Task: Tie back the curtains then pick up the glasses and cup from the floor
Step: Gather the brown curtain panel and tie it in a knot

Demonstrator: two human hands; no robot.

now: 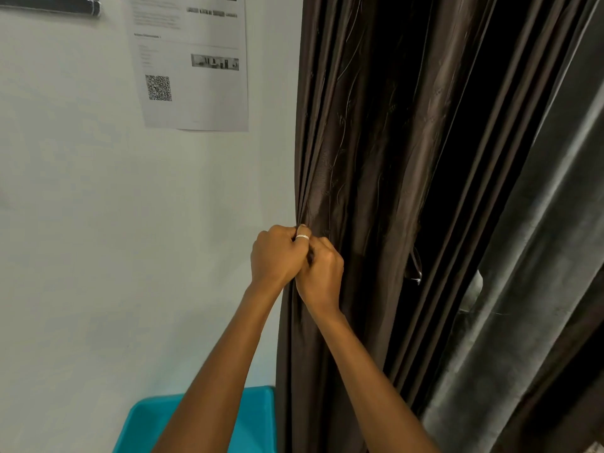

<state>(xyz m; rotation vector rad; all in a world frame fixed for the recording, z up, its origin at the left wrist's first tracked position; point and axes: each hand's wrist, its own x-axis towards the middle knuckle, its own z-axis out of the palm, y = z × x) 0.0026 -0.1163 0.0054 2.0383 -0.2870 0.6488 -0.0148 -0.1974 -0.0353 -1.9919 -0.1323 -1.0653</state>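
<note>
A dark brown curtain [366, 132] hangs in gathered folds right of the white wall. Both hands meet at its left edge at mid height. My left hand [276, 253] has its fingers curled tight against the curtain edge, a silver ring on one finger. My right hand [322, 273] is curled just beside it, knuckles touching the left hand, gripping the bunched fabric. What lies between the fingers is hidden. A loose dark tie loop [415, 266] hangs from the folds to the right. No glasses or cup are in view.
A grey curtain [529, 289] hangs at the right, in front of the brown one. A printed sheet with a QR code [189, 63] is stuck to the wall. A turquoise plastic seat [258, 416] stands below, against the wall.
</note>
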